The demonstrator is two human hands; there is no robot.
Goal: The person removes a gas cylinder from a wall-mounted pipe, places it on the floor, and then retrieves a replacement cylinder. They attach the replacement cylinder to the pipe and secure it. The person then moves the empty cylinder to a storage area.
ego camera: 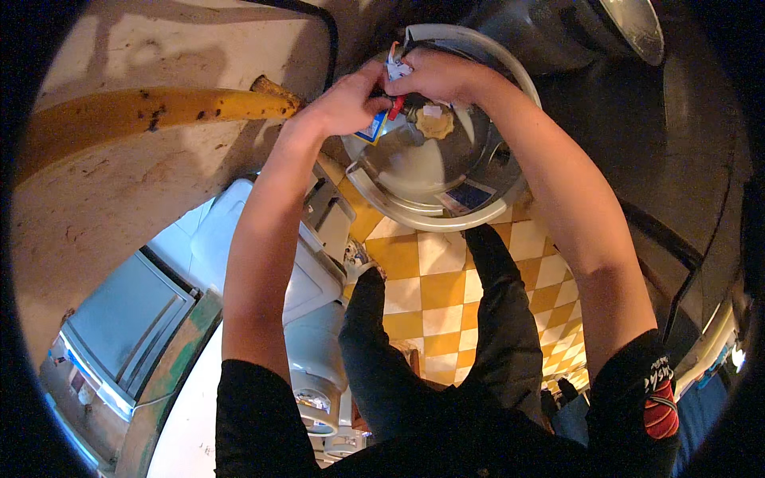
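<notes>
My left hand (352, 101) and my right hand (445, 77) meet over the far left part of a round grey tub (364, 176). Between the fingers of both is a crumpled white packet (397, 67). Below it shows a red piece (396, 107). A blue, yellow-edged printed part (372, 129) sticks out under my left hand; whether all three belong to one packet is hidden by the fingers. Down in the tub is a round yellowish piece with a scalloped edge (434, 121). A dark blue printed label (469, 196) shows at its near side.
A brown-spotted yellow pipe (161, 110) runs along the wall at left. Large dark metal vessels (556, 42) stand at the back right. Below left are a white plastic lid or container (311, 275) and a blue-grey appliance (125, 316). The floor (442, 293) has yellow and white checkered tiles.
</notes>
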